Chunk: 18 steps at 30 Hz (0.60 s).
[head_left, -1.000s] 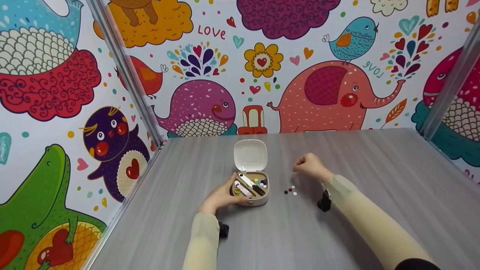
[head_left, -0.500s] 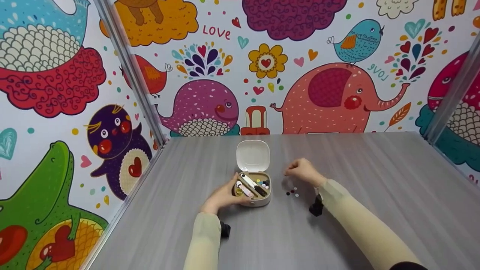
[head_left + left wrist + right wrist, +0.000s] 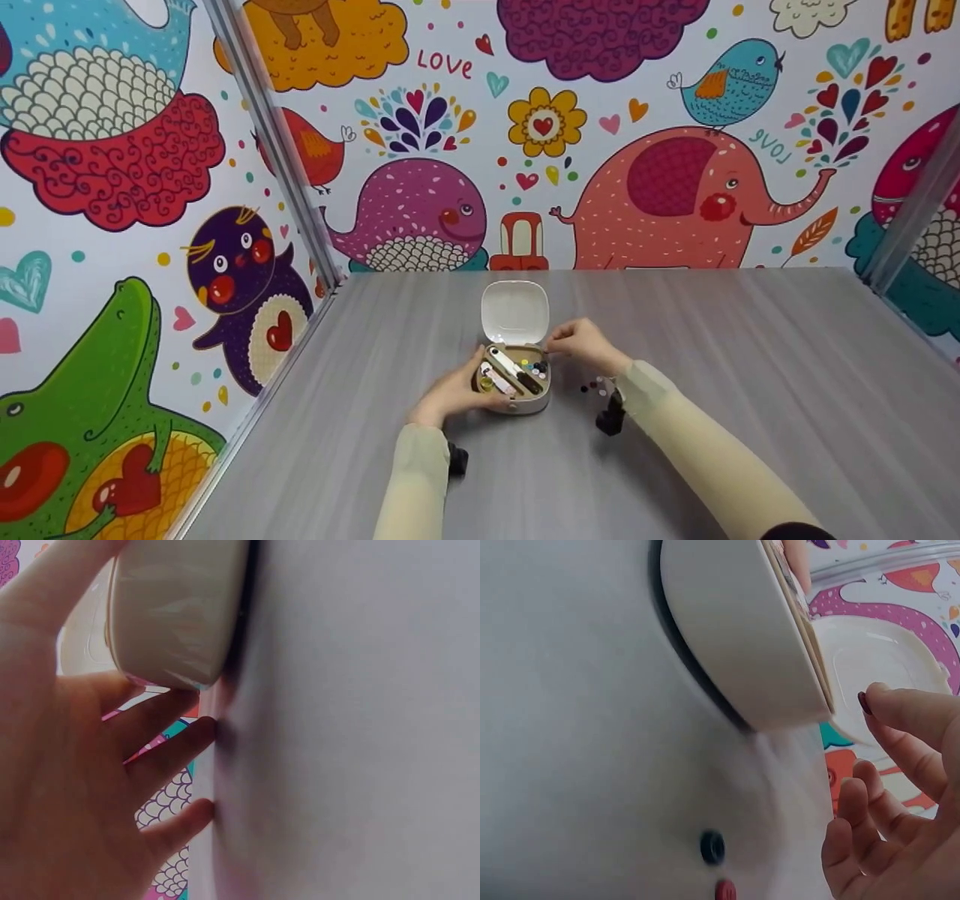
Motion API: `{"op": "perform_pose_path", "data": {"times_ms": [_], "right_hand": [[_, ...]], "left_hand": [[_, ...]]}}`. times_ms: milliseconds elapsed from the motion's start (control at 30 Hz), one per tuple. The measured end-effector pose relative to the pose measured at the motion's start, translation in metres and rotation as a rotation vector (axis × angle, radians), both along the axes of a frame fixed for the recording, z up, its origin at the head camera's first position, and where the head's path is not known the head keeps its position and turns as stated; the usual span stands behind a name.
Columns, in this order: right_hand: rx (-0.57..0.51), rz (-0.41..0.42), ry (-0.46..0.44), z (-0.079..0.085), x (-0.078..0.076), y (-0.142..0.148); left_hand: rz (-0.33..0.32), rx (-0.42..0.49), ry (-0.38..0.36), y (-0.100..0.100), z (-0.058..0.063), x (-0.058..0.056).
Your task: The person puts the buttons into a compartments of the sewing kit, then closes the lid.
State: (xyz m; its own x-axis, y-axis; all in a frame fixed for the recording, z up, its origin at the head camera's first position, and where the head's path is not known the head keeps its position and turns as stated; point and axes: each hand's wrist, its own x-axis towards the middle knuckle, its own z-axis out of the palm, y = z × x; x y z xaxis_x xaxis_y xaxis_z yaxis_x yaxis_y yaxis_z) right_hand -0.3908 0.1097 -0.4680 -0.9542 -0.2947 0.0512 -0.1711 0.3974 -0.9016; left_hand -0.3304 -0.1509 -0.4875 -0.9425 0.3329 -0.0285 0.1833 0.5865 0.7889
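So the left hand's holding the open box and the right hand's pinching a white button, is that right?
The button the right hand pinches is dark red, not white, as the right wrist view shows. The left hand does hold the open box.

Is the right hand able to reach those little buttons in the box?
Probably yes: the lid stands open, the right hand is close by the box, and nothing covers the buttons inside, though it pinches a red button.

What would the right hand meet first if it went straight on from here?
Probably the back right corner of the open box, beside its raised lid, with its pinched dark red button leading. Depth is unclear: the right hand may pass above it.
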Motion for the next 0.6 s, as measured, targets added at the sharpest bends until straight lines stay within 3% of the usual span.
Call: {"op": "perform_pose_path", "data": {"times_ms": [267,600], "right_hand": [[-0.023,0.055,0.035,-0.005,0.001,-0.013],[0.003,0.025,0.057,-0.012,0.001,-0.023]], "left_hand": [[-0.002,-0.004,-0.009,0.001,0.001,0.001],[-0.003,0.004,-0.014,0.0,0.001,0.001]]}}
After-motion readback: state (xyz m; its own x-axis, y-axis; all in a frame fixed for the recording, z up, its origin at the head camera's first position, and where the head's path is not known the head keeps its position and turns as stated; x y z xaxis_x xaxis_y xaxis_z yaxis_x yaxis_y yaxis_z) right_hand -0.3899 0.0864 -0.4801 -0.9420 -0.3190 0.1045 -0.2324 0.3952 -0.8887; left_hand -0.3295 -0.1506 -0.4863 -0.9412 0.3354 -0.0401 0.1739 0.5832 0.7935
